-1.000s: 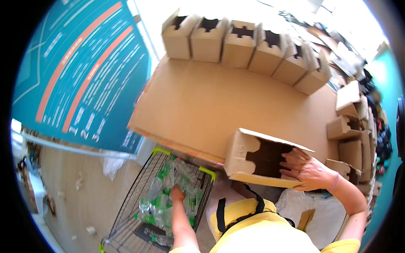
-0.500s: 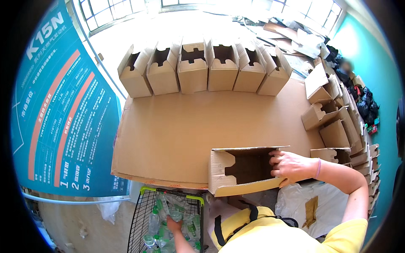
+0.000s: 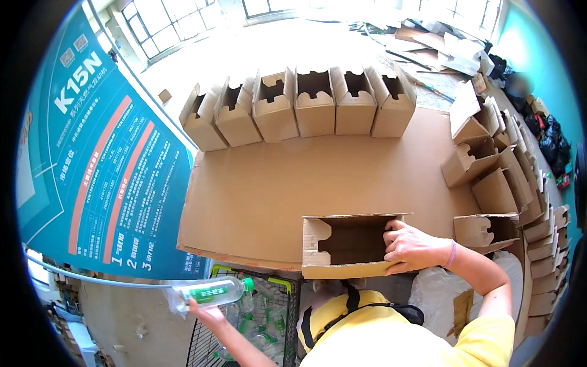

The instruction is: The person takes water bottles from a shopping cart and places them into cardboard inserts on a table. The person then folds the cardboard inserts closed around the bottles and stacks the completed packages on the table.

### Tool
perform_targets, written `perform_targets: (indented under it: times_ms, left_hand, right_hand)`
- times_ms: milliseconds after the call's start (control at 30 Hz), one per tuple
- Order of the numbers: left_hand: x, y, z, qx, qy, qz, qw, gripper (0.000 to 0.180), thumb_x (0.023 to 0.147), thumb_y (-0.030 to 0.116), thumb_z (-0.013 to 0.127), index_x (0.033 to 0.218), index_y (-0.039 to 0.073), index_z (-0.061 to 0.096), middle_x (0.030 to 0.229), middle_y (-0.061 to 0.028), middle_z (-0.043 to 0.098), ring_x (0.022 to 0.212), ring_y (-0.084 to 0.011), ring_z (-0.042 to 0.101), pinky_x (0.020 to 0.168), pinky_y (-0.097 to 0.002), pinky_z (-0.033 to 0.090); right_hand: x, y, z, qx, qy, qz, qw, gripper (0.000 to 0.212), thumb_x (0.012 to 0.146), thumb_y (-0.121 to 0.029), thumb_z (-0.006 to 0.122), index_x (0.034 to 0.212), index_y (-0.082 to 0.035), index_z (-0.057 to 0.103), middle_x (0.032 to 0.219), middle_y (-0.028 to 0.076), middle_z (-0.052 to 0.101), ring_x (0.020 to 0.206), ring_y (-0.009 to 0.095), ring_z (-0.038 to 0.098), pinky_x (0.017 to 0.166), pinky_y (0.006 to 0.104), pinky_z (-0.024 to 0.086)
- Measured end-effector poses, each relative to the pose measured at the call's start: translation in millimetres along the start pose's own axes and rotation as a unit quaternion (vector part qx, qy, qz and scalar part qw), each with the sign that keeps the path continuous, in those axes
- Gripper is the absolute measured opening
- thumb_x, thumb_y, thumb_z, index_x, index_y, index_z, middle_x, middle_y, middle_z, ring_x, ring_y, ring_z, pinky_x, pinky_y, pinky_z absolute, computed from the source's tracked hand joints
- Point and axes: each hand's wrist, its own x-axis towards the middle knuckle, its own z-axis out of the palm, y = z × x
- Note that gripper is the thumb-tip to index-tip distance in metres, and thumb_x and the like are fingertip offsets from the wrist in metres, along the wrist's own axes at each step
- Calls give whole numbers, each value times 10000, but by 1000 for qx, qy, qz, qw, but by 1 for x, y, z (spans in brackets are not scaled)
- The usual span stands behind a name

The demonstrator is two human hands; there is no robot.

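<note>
In my left hand is a clear plastic bottle with a green cap and green label, gripped near its base. It is tilted nearly level above the edge of a black wire cart with green corners, where more clear bottles lie. My right hand grips the right end of an open cardboard box at the near edge of the cardboard-covered table. Its fingers reach over the box's rim, and some fingertips are hidden inside. A dark opening between the flaps faces up.
Along the table's far edge stands a row of several open cardboard boxes. More open boxes crowd the right side. A blue banner stand rises at left. Flattened cardboard and black bags lie farther back.
My left hand has come up out of the cart with a bottle and moved left. My right hand stays on the box, whose near flap looks more upright. The view has shifted slightly.
</note>
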Motion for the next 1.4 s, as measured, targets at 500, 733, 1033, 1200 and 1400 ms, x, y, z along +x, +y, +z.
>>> perform_targets:
  times_ms: [500,733,1033,1200,1400]
  left_hand:
    - [-170,4,346,268,-799,73,534,739,638,188,862,1240,13,473,1025,-206,660,923,-347,672,824,-385,544]
    - [-174,-109,325,488,-849,67,193,723,677,234,807,1289,-23,522,1193,-265,624,1101,-394,618,921,-437,509]
    - [-206,-156,323,528,-787,298,117,553,769,109,688,1271,-50,516,937,-200,725,863,-313,727,727,-428,581]
    - [-190,-122,335,517,-798,285,119,293,824,153,646,1087,22,656,935,-163,731,872,-316,721,730,-427,574]
    - [-160,74,377,347,-797,208,448,163,800,11,625,960,-17,615,890,-174,646,839,-358,662,715,-416,535]
  right_hand:
    - [-54,-3,41,-77,257,20,963,263,811,-289,734,684,-98,604,706,31,568,799,206,566,920,373,436]
    - [-55,-13,60,-21,275,-15,961,160,740,-177,667,670,-99,546,734,27,481,818,202,527,833,329,455]
    - [-53,-4,66,-7,281,-11,960,113,705,-158,657,748,-90,578,795,34,522,871,212,544,850,349,476]
    - [-50,-3,57,15,264,-5,964,94,759,-157,665,740,-85,609,782,30,530,879,213,531,854,345,459]
    - [-51,7,49,26,290,56,955,205,767,-206,758,697,-98,599,762,17,552,881,211,558,826,357,482]
